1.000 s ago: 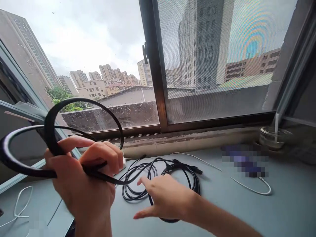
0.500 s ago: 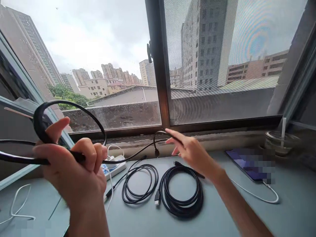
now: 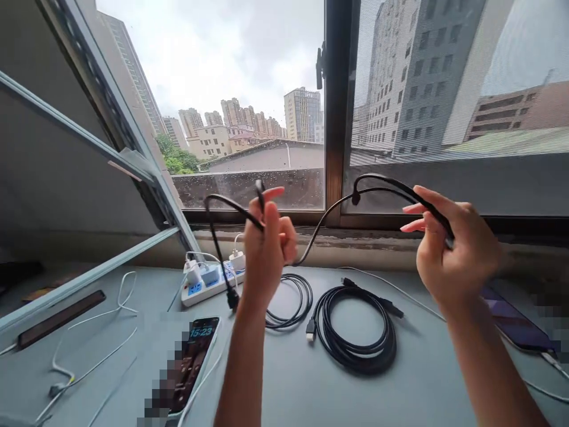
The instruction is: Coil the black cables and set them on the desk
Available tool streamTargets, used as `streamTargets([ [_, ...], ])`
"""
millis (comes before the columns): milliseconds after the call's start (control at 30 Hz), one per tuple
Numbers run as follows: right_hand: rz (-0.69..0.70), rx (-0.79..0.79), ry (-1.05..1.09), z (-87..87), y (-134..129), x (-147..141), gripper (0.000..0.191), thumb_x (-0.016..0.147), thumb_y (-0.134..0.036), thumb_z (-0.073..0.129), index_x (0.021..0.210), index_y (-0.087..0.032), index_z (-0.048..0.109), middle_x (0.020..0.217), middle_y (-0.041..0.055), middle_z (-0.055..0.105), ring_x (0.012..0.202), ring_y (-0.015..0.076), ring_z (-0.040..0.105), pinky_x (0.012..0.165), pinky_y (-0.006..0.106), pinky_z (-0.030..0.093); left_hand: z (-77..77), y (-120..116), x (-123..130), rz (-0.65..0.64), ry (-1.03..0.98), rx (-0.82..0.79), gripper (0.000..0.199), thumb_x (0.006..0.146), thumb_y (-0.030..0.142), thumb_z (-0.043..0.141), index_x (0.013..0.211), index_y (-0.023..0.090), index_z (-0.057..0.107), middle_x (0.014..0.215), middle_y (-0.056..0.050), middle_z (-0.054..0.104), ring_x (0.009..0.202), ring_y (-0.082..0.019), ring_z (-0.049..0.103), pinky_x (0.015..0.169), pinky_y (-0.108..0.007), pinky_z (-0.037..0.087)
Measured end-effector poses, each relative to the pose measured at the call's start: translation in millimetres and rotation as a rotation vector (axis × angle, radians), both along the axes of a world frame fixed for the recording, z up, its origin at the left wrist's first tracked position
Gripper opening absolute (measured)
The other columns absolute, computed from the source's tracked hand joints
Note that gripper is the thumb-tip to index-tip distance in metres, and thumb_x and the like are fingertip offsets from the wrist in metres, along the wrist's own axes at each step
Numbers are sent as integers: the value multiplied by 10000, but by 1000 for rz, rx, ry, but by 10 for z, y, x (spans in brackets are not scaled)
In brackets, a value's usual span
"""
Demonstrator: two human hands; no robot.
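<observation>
A black cable [image 3: 323,220] hangs in the air between my two hands. My left hand [image 3: 269,240] is closed around part of it, with a short end hanging down to a black plug [image 3: 232,298] just above the table. On the right, my right hand [image 3: 456,243] grips the cable between thumb and fingers, other fingertips stretched out; a dark connector [image 3: 356,198] dangles left of it. Below lie a thick coiled black cable [image 3: 386,356] with a plug showing a pale metal end [image 3: 310,332], and a thinner coiled black cable [image 3: 306,296] partly hidden by my left hand.
A white power strip [image 3: 208,290] with chargers stands by the window wall. A lit phone [image 3: 195,362] lies at front left, a dark slim device [image 3: 62,320] farther left among white cables [image 3: 95,323]. A tablet-like device [image 3: 518,320] is behind my right arm. The window sash [image 3: 89,124] juts in at left.
The view has swung left. My right hand has risen and moved right, drawing the cable up and away. The large loop at my left hand is gone, and a plug end now hangs below it.
</observation>
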State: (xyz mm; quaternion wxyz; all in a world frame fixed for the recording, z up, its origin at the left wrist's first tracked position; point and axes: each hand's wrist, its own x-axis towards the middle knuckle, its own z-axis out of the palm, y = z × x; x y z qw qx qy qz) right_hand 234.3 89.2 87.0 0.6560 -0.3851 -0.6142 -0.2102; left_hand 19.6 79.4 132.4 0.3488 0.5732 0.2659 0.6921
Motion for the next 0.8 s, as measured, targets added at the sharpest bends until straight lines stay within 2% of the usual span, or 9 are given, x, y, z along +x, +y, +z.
streamTargets([
  [100,-89,144,-182,-37,-52,-39,463,892,-77,532,1276,-334,557,877,5,689,702,143,649,533,259,417,-86,3,156,-117,58,-78,425,839,557,580,1134,278,458,431,111,397,299,-46,256,317,-170,183],
  [167,-115,220,-232,-33,-71,-43,508,862,-36,556,1271,-336,562,846,3,685,688,128,633,523,245,396,-106,-4,211,-93,43,-70,444,852,561,551,1177,276,446,447,107,402,310,-44,254,323,-173,180],
  [300,-106,246,-325,38,-73,10,431,809,-19,602,1153,-277,635,862,26,675,644,99,589,521,229,383,-103,10,148,184,-52,91,395,896,522,490,1206,276,476,441,105,349,331,-41,258,343,-174,190],
  [433,-38,144,-378,112,-43,118,284,827,-49,597,1011,-255,666,881,31,667,720,135,595,613,257,435,-99,84,-84,447,-102,292,348,912,480,491,1181,261,521,430,101,370,338,-38,302,362,-178,233],
  [600,118,82,-439,141,-41,194,250,844,-74,601,990,-269,654,876,13,659,753,152,570,679,300,442,-67,113,-275,580,-153,371,353,893,494,522,1114,225,581,421,96,376,336,-34,293,353,-178,217],
  [700,349,-29,-495,136,-124,130,249,877,-88,558,1028,-268,640,897,11,630,809,144,570,727,313,441,-30,84,-296,660,-282,419,292,926,447,482,1108,241,579,433,97,350,341,-21,271,368,-166,202],
  [800,479,-118,-588,133,-254,5,249,920,-120,509,1059,-287,632,947,-1,626,897,142,567,815,349,408,3,53,-286,623,-403,424,322,896,515,511,1045,242,595,422,105,272,318,-9,173,343,-171,115],
])
